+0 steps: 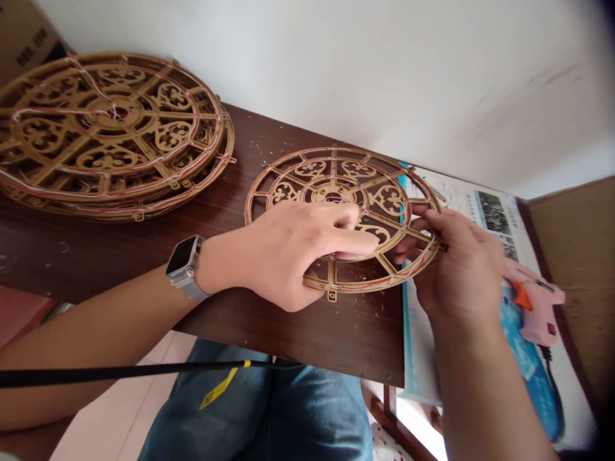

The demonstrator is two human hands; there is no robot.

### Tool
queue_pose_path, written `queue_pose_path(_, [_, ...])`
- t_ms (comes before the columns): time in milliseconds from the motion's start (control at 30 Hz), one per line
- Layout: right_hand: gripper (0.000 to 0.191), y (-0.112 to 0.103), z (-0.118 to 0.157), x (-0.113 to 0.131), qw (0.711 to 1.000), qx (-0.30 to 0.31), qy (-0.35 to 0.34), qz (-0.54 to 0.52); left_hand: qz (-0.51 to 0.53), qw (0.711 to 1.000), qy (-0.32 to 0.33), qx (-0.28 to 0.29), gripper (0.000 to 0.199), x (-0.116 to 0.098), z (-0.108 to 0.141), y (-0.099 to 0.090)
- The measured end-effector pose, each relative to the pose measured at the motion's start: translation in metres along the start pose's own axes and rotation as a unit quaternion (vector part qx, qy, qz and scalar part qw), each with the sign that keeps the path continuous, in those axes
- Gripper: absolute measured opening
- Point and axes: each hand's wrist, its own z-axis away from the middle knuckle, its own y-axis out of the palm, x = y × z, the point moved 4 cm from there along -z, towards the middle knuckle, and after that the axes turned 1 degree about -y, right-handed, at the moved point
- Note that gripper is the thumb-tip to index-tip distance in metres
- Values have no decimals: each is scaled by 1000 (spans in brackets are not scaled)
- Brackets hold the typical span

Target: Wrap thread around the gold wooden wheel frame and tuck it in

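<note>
Both hands hold an openwork wheel frame [331, 186], wound with thin wire, over the counter's [307, 339] right end. The left hand [283, 253], with a wristwatch [185, 266], has its grip closed across the spokes; the right hand [456, 262] pinches the rim. A stack of matching frames [108, 128] lies at the far left corner, below a cardboard box [29, 38]. Past the right edge, a pink glue gun [533, 301] lies on a printed sheet [456, 198].
</note>
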Motion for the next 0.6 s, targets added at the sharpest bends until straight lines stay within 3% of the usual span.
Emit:
queue_pose_path(367, [17, -1, -2, 1, 1000, -6, 8, 10, 20, 999, 5, -38, 36, 3, 3, -2])
queue_pose_path(500, [12, -6, -5, 0, 999, -18, 13, 25, 15, 997, 39, -72, 37, 5, 9, -4])
queue_pose_path(600, [10, -7, -5, 1, 999, -27, 16, 21, 32, 997, 55, -53, 35, 9, 14, 0])
